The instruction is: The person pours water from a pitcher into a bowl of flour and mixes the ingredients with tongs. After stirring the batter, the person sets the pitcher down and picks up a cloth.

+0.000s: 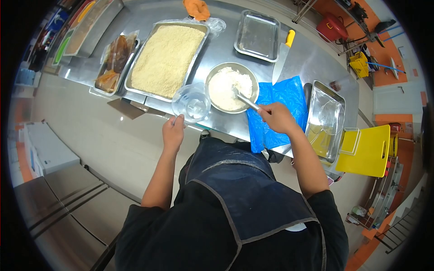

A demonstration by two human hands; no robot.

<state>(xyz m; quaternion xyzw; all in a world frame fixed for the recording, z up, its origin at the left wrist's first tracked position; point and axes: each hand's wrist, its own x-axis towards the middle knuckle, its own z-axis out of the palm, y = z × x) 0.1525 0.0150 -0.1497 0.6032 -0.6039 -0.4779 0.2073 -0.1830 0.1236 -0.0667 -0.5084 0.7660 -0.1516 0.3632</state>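
1. Nearest is the dark apron (239, 189), by the edge of the metal worktop (221, 43).
2. The left hand (173, 133) grips the handle of a clear plastic jug (191, 103), held beside the mixing bowl at the worktop's near edge. That grip probably keeps the fingers clear of the jug's mouth; whether it holds liquid, I cannot tell.
3. The right hand (276, 116) is closed around the metal handle of a utensil (246, 99), slanting down into the bowl. The angle seems chosen to reach the middle from the side; its working end is hidden.
4. The metal mixing bowl (256, 86) stands between the hands, within easy reach of both, and contains a pale, crumbly mixture (226, 86).
5. Right of it lies a crumpled blue plastic bag (282, 101), then a metal tray (329, 89) with clear plastic inside, and a yellow cutting board (368, 151).
6. Left of it, a deep tray (147, 93) contains yellowish crumbs (167, 54), its raised rim likely keeping them in.
7. Farther back are a yellow-handled knife (280, 62), a shallow metal tray (257, 34) and an orange cloth (196, 9).
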